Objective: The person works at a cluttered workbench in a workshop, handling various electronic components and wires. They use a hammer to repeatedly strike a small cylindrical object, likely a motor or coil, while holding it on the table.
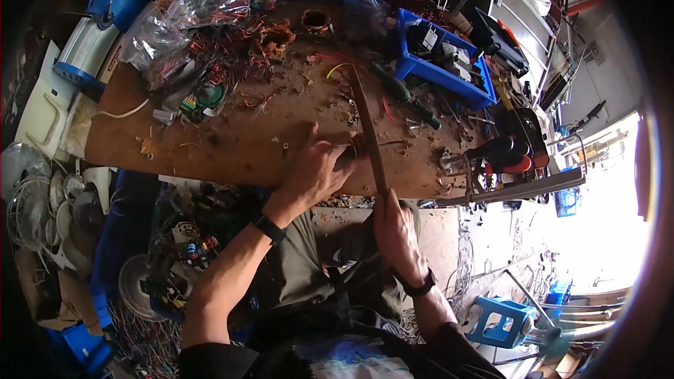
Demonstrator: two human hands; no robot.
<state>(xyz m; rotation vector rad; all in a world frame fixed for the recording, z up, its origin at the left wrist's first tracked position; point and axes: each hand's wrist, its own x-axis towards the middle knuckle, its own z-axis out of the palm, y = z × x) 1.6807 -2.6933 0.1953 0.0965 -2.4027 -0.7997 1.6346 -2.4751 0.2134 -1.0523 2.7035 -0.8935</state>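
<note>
My right hand [398, 231] is closed around the lower end of a long, flat brown bar [368, 123], which points up and away across the workbench [232, 147]. At the bench's near edge, my left hand [317, 174] is closed on a small dark part with a coppery edge [359, 144], right beside the bar. My fingers cover most of that part, so its kind is hard to make out. The bar passes close against it; whether they touch I cannot tell. Beyond the bar lies a green-handled tool [393, 84].
A clear plastic bag [158, 31] and tangled wires cover the bench's far left. A blue bin [449, 70] with dark and white parts sits at the far right. Red- and black-handled tools [502, 158] stand near the right edge. A blue stool [502, 323] is on the floor.
</note>
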